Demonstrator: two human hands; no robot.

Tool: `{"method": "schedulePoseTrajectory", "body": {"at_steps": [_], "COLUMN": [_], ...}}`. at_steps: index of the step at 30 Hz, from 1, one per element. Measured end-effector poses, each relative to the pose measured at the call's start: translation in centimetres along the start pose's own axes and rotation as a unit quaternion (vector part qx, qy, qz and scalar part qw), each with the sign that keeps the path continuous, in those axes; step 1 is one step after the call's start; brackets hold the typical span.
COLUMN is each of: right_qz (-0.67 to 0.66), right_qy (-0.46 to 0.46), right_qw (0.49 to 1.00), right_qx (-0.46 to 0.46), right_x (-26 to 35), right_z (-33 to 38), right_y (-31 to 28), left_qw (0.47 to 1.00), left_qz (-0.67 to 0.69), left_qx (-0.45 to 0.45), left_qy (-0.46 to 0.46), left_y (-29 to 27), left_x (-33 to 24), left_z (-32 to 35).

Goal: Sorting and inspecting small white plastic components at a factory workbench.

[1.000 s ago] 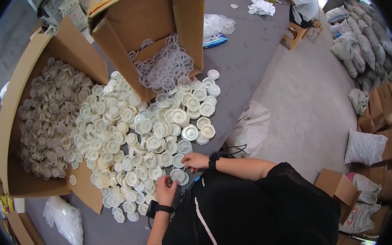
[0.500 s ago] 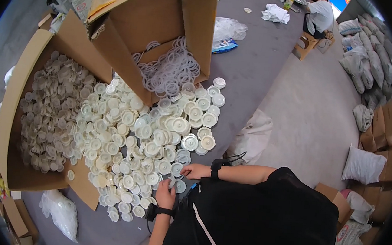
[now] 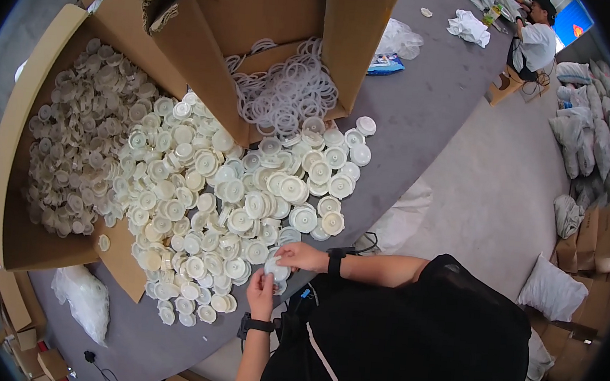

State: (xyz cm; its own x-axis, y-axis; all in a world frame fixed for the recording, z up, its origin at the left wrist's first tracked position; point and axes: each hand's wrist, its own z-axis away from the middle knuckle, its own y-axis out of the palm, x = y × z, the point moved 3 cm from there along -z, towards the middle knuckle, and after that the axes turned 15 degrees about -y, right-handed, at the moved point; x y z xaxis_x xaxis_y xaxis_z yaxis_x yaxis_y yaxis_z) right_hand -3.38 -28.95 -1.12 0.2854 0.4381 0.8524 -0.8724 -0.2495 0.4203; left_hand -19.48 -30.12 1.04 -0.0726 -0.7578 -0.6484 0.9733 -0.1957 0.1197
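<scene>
Between my hands is a round whitish plastic cap point(image 3: 276, 268) at the near edge of the table. The fingers of my right hand point(image 3: 304, 256) pinch its upper side. My left hand point(image 3: 260, 294) grips the lower left side with thumb and fingers. A broad heap of white and cream plastic caps point(image 3: 206, 203) spreads just beyond both hands. More caps point(image 3: 85, 135) fill the tipped cardboard box at the left. Pale translucent rings point(image 3: 292, 88) lie in the other open cardboard box, behind the heap.
The grey table point(image 3: 428, 107) runs back to the far right, where a person point(image 3: 536, 40) sits on a wooden stool. A plastic bag point(image 3: 83, 302) lies near left. Stacked sacks point(image 3: 585, 135) and cartons line the right side.
My hands have come together around one cap, lifting it slightly off the near heap. The whole view has shifted, so the boxes and heap appear displaced.
</scene>
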Motion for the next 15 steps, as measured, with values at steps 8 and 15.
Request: {"method": "schedulePoseTrajectory", "body": {"at_steps": [8, 15], "right_qz": [-0.064, -0.073], "right_qy": [-0.083, -0.077], "right_qw": [0.986, 0.987], "right_qx": [-0.129, -0.117], "right_x": [3.1, 4.4], "right_z": [-0.5, 0.0], "right_y": [-3.2, -2.8], "left_qw": [0.785, 0.808], "left_qz": [-0.525, -0.466], "left_qx": [-0.174, -0.189], "left_qy": [0.28, 0.309], "left_y": [1.6, 1.7], "left_x": [0.3, 1.4], "left_z": [-0.7, -1.4]}}
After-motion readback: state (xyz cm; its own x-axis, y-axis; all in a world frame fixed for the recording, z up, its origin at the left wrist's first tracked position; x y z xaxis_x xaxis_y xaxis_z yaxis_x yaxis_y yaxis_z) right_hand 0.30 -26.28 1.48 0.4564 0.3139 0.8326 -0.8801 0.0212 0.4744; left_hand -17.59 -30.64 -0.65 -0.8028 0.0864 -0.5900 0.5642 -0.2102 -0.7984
